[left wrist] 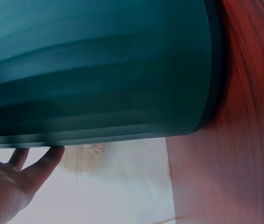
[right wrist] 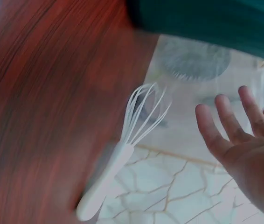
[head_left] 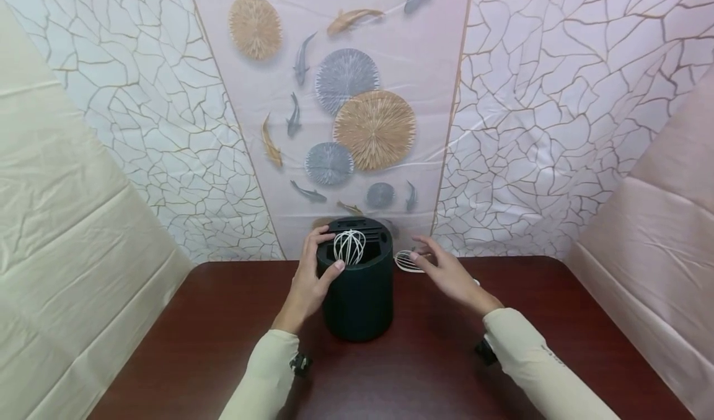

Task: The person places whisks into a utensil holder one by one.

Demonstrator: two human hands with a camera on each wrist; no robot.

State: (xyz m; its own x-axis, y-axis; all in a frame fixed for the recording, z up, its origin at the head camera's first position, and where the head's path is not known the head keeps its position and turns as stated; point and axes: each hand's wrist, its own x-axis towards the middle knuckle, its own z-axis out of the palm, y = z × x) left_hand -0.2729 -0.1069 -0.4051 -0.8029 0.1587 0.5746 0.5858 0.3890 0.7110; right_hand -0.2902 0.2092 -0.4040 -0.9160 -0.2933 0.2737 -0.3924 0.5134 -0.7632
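A dark green cylindrical utensil holder [head_left: 358,302] stands upright on the table, its top split into compartments. One white whisk [head_left: 349,246] is in it, wires up; its handle is hidden inside. My left hand [head_left: 312,270] holds the holder at its upper left, thumb at the front rim and fingers further back. In the left wrist view, fingertips touch the holder's ribbed wall [left wrist: 104,79]. My right hand [head_left: 446,276] hovers right of the holder with fingers spread and nothing in them. Near it a second white whisk [right wrist: 111,172] lies on the table, its handle partly hidden in the head view.
The dark red wooden table [head_left: 240,333] has its back edge close behind the holder. Behind it hangs a patterned cloth [head_left: 530,129], with plain beige cloth [head_left: 67,240] at either side.
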